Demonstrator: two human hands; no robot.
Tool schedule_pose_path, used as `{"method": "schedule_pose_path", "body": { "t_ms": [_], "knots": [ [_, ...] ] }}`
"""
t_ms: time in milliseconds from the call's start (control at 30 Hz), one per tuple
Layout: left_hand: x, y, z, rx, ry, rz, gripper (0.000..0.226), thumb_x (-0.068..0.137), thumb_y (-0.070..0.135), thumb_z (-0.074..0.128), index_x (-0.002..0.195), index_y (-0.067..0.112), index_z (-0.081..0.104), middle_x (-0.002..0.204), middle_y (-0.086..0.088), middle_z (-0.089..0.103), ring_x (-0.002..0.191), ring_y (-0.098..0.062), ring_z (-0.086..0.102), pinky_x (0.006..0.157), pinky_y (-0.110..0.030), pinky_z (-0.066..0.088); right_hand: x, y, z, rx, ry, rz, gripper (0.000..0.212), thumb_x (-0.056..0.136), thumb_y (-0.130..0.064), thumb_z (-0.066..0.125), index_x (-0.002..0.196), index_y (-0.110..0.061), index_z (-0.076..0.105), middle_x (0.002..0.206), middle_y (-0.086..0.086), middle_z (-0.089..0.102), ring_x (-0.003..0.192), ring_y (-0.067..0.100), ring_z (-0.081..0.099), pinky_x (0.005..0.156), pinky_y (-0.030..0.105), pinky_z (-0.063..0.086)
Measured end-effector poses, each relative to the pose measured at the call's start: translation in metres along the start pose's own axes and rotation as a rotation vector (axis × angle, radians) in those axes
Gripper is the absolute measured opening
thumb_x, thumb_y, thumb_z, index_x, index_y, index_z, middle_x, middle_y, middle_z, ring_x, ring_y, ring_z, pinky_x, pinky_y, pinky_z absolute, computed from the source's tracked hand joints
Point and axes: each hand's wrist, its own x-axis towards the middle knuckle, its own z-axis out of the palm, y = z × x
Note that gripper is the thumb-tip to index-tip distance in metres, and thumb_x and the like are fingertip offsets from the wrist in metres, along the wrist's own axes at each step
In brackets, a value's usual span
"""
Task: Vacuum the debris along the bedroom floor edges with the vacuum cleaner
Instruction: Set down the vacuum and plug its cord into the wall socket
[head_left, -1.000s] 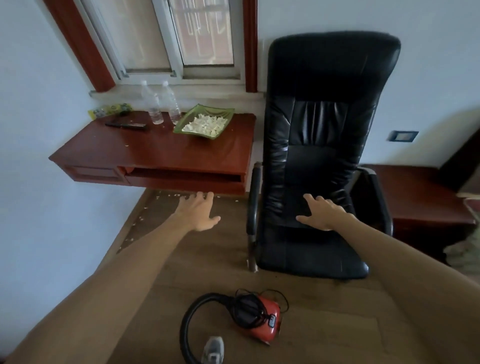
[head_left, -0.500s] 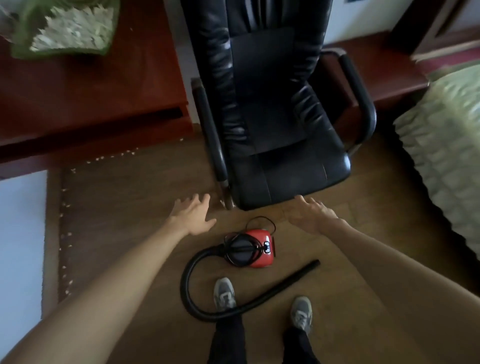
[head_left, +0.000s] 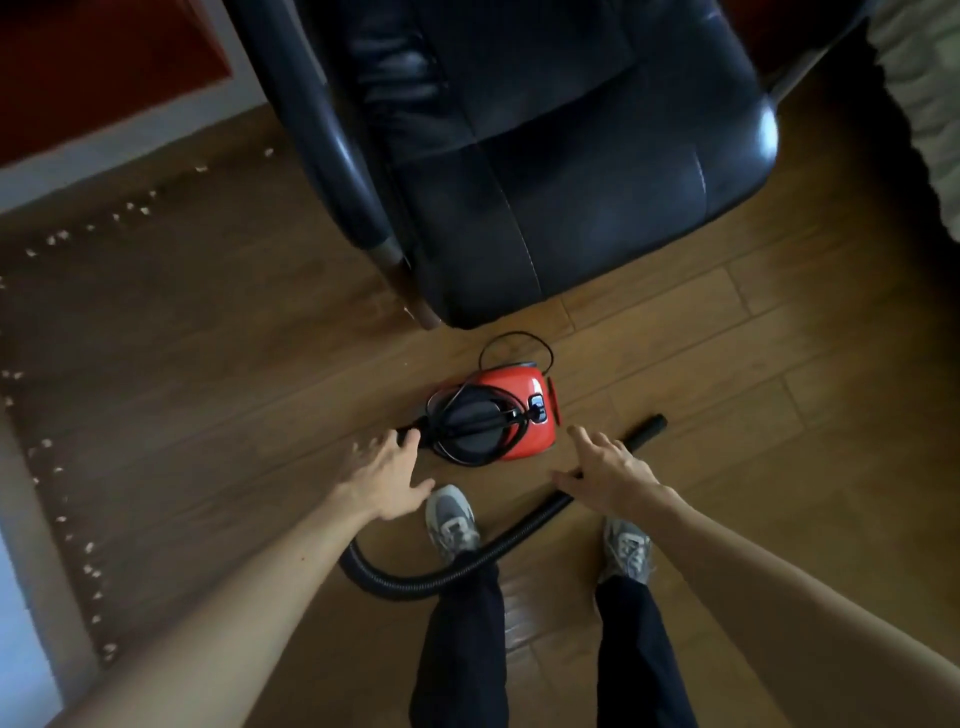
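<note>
Both bare arms reach forward and down, the left hand (head_left: 387, 480) and right hand (head_left: 610, 475) with fingers spread, palms down, holding nothing.

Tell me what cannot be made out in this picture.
Head view only.
Hose: the left hand hides the stretch nearest the vacuum cleaner; a trouser leg covers another.
Right hand: touching the hose or above it, unclear.
Debris by the wall: too small to identify.
Chair: cut off by the top edge.
</note>
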Motion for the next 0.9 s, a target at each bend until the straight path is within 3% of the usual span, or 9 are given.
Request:
{"method": "schedule_pose_path", "body": {
  "t_ms": [200, 500, 733, 833, 900],
  "knots": [
    [0.051, -0.007, 0.041, 0.013, -0.014, 0.011, 0.07, 0.093, 0.055, 0.05, 0.146, 0.017, 0.025, 0.138, -0.016, 0.045, 0.13, -0.036, 0.045, 0.108, -0.051, 0.032, 0.047, 0.008, 0.049, 0.08, -0.054, 0.026, 0.067, 0.091, -0.055, 0.053, 0.144, -0.022, 0.03, 0.137, 0.009, 0.048, 0.13, 0.031, 0.043, 0.099, 0.047, 0.045],
    [0.114, -0.007, 0.068, 0.016, 0.035, 0.05, 0.078, 0.092, 0.054, 0.052, 0.153, 0.021, 0.016, 0.138, -0.019, 0.047, 0.126, -0.038, 0.049, 0.105, -0.052, 0.038, 0.097, 0.01, 0.1, 0.238, -0.074, 0.056, 0.067, 0.091, -0.054, 0.056, 0.143, -0.02, 0.032, 0.132, 0.011, 0.051, 0.128, 0.034, 0.047, 0.099, 0.046, 0.045],
    [0.142, -0.011, 0.079, 0.048, 0.01, 0.043, 0.074, 0.095, 0.051, 0.05, 0.155, 0.025, 0.015, 0.142, -0.017, 0.044, 0.131, -0.038, 0.045, 0.108, -0.053, 0.033, 0.139, -0.007, 0.11, 0.606, 0.075, 0.143, 0.058, 0.094, -0.046, 0.056, 0.133, -0.006, 0.042, 0.126, 0.017, 0.056, 0.122, 0.035, 0.05, 0.098, 0.04, 0.042],
    [0.15, -0.012, 0.084, 0.055, 0.016, 0.053, 0.071, 0.095, 0.048, 0.051, 0.154, 0.022, 0.019, 0.139, -0.016, 0.045, 0.13, -0.038, 0.045, 0.108, -0.053, 0.034, 0.156, -0.017, 0.107, 0.792, 0.178, 0.219, 0.046, 0.097, -0.04, 0.056, 0.123, -0.001, 0.053, 0.105, 0.01, 0.056, 0.104, 0.029, 0.055, 0.092, 0.033, 0.043],
    [0.153, -0.013, 0.087, 0.049, 0.063, 0.079, 0.065, 0.095, 0.043, 0.052, 0.15, 0.02, 0.026, 0.133, -0.015, 0.05, 0.125, -0.037, 0.049, 0.105, -0.052, 0.037, 0.171, -0.023, 0.107, 0.933, 0.239, 0.289, 0.037, 0.096, -0.038, 0.056, 0.107, -0.003, 0.061, 0.091, 0.006, 0.058, 0.088, 0.028, 0.059, 0.088, 0.036, 0.052]
  ]
}}
